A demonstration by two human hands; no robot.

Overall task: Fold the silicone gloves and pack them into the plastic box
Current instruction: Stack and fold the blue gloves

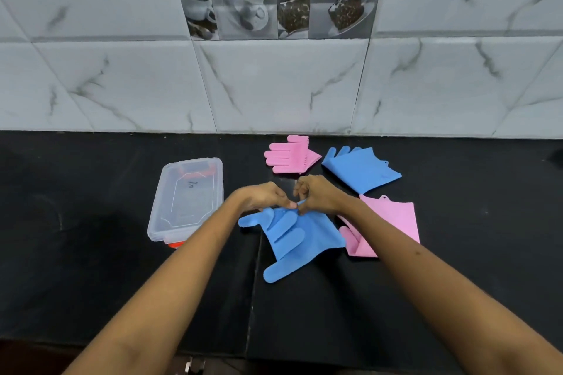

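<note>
A blue silicone glove (pixel 292 240) lies on the black counter in front of me, fingers pointing left and down. My left hand (pixel 263 196) and my right hand (pixel 316 193) both pinch its far edge, close together. A second blue glove (pixel 362 170) lies flat at the back right. One pink glove (pixel 289 155) lies behind my hands, another pink glove (pixel 396 219) sits partly under my right forearm. The clear plastic box (pixel 185 198) with its lid on stands to the left of my left hand.
The black counter (pixel 91 253) ends at a marble-tiled wall (pixel 274 85) right behind the gloves. A seam in the counter runs from below the blue glove toward the front edge (pixel 254 313). An orange clasp (pixel 175 244) shows at the box's near end.
</note>
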